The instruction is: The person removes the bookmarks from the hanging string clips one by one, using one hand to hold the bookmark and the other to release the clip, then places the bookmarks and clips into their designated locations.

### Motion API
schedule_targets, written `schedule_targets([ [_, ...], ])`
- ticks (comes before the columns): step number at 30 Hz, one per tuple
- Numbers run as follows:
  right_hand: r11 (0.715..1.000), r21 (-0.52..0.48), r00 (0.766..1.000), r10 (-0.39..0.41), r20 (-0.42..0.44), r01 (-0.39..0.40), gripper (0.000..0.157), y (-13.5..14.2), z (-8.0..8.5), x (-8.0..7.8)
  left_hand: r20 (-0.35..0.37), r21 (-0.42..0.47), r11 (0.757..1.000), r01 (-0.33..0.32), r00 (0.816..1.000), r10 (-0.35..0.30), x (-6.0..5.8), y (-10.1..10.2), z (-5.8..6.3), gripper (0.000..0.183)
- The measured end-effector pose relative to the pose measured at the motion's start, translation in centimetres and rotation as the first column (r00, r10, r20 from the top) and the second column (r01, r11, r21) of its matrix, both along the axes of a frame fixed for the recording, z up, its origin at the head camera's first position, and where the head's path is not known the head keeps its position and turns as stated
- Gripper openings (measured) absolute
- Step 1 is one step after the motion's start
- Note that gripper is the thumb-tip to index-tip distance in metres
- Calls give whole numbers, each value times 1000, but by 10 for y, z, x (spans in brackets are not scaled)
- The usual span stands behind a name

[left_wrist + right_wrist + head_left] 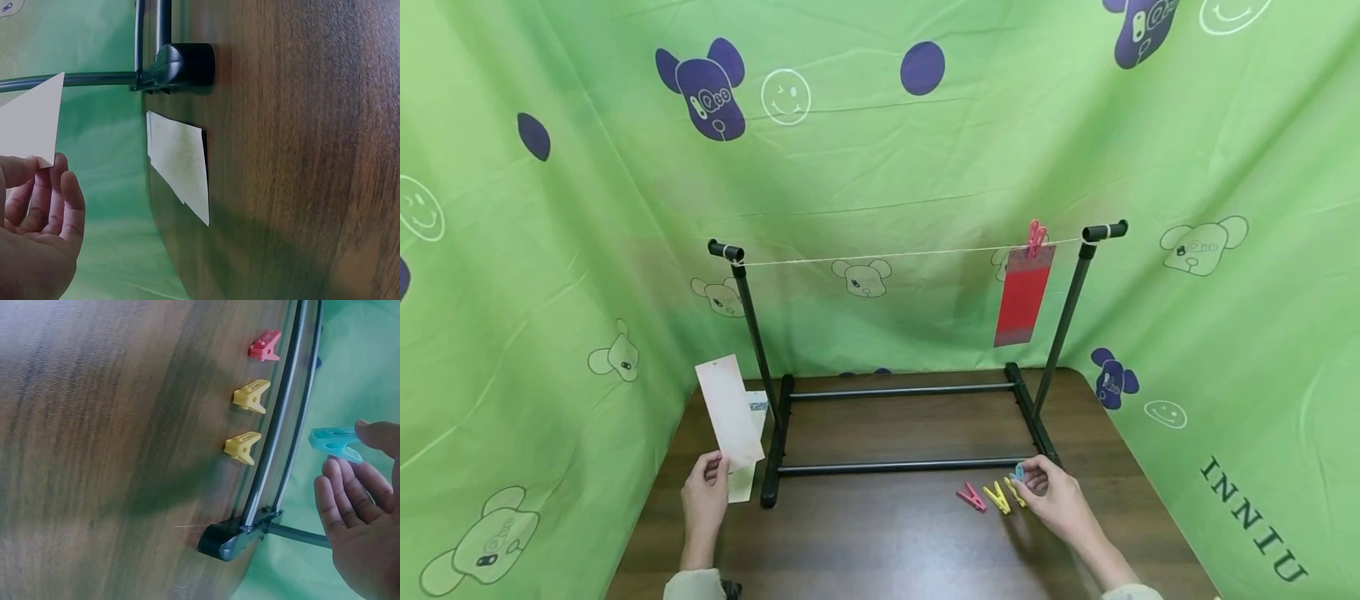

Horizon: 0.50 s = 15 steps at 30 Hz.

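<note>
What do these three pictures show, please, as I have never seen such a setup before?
No machine here: a person works bare-handed. The wide picture comes from a camera on the head, the other two from one on each wrist. On the table stands a black frame with a string across its top, where a pink clothespin holds up a red card. The left hand pinches a pale card; more paper lies on the table. The right hand pinches a blue clothespin. Another pink clothespin and two yellow clothespins lie nearby.

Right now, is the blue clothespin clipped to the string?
No, the right hand pinches the blue clothespin, away from the string.
</note>
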State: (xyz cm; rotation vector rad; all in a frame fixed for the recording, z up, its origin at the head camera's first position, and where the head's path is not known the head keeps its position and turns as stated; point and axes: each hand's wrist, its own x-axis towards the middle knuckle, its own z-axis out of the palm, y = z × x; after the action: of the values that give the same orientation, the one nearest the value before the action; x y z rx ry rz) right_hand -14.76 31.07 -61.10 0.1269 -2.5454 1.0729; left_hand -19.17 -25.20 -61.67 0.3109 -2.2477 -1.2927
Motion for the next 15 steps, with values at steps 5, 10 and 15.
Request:
schedule_targets([
  [5, 1000, -12, 999, 3, 37, -3, 26, 1, -3, 3, 38, 7, 1000, -5, 999, 5, 1, -3, -1, 15],
  [10, 1000, -9, 991, -2, 136, 3, 25, 2, -3, 4, 66, -2, 1000, -11, 998, 12, 1, -6, -3, 16],
  [15, 1000, 11, 977, -24, 211, 23, 25, 3, -5, 4, 93, -43, 999, -26, 995, 30, -1, -12, -2, 17],
])
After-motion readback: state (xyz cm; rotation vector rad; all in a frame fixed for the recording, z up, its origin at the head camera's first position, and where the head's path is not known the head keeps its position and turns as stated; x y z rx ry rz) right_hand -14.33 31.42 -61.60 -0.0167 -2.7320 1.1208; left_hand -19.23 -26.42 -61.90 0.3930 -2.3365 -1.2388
